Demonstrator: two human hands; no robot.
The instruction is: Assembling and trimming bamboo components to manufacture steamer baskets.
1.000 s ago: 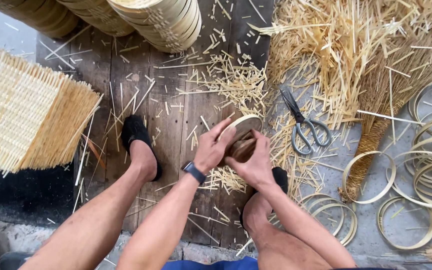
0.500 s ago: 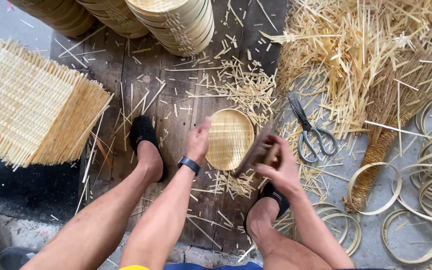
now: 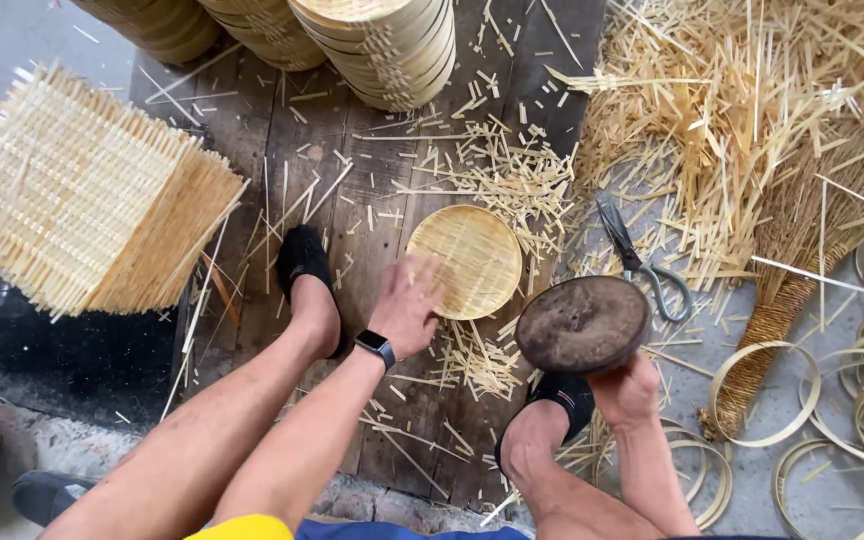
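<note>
Round woven bamboo tray (image 3: 464, 260) lies flat on the dark wooden board (image 3: 352, 200), directly ahead of the left hand (image 3: 407, 305); its near-left rim touches the fingertips. Right hand (image 3: 624, 388) is just right of the tray, apart from it.

Change from half a second ago: the round wooden block (image 3: 582, 323) has lifted clear of the tray's right edge and now shows its flat dark face upward.

Left hand: fingers spread wide, resting on the rim, gripping nothing. Right hand: closed around the block's underside. Scissors (image 3: 637, 262) lie just beyond the block.
</note>
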